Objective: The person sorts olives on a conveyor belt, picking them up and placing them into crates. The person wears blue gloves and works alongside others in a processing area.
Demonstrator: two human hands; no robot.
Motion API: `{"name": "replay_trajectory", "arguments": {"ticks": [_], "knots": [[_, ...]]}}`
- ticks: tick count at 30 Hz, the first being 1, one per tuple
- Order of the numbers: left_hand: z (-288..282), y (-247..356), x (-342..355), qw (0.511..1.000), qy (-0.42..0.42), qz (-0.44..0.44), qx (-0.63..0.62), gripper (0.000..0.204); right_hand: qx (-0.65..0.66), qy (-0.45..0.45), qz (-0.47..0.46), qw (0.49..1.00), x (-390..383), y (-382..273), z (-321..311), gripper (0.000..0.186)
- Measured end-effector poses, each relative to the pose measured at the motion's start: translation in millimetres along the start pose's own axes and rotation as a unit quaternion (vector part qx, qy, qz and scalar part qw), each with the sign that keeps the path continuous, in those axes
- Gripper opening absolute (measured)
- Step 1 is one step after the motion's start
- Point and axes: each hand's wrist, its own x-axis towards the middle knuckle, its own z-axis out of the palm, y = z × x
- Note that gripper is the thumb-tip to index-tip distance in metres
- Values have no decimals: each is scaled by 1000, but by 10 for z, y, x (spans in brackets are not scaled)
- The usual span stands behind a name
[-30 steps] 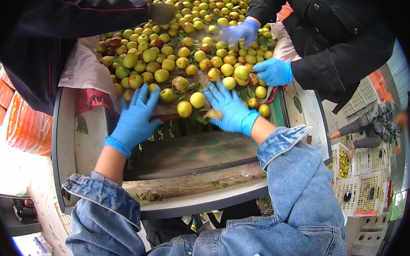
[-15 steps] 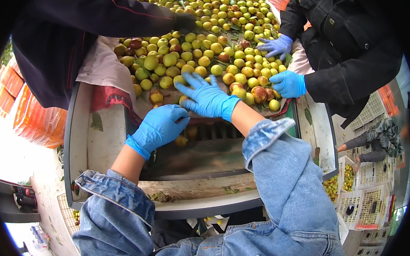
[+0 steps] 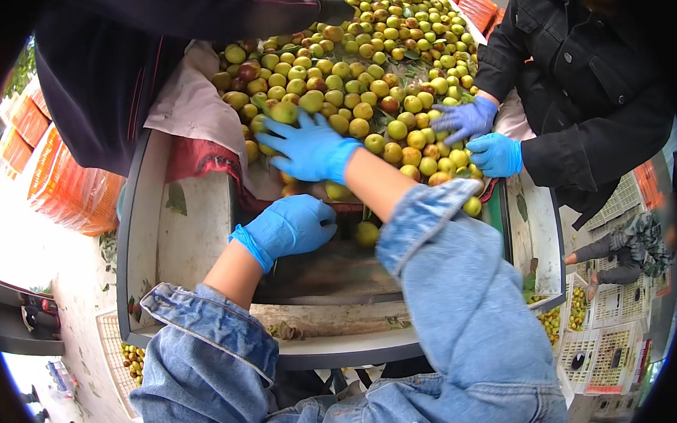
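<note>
Yellow-green jujubes (image 3: 332,82), some blotched red-brown, cover the sloping sorting table ahead of me. My right hand (image 3: 308,148), in a blue glove, lies on the near left of the heap with its fingers spread. Closer to me, my left hand (image 3: 289,227), gloved alike, is curled over the dark chute (image 3: 334,273) at the table's near edge. Its fingertips face down, so whatever they may hold is hidden. A single jujube (image 3: 366,234) sits over the chute, just right of my left hand.
A co-worker's dark-gloved hand (image 3: 335,9) reaches in from the far left. On the right, another person's purple-gloved hand (image 3: 467,118) and blue-gloved hand (image 3: 496,155) rest by the heap. Pale crates (image 3: 602,355) stand lower right; orange wrapped stacks (image 3: 73,187) stand left.
My right hand has swept left across the jujubes. Jujubes near the table's edge have shifted, and one now shows over the chute. The far-left co-worker's hand has moved farther away and right.
</note>
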Motion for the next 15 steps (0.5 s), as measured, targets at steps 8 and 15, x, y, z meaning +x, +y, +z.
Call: {"name": "replay_trajectory", "arguments": {"ticks": [8,15], "knots": [[-11,33,18,999,-50,-11,-13,24,43,103,54,992,175,154,-240,45],[-14,33,18,999,-31,-2,-16,23,19,-53,17,998,-183,95,-24,83]]}}
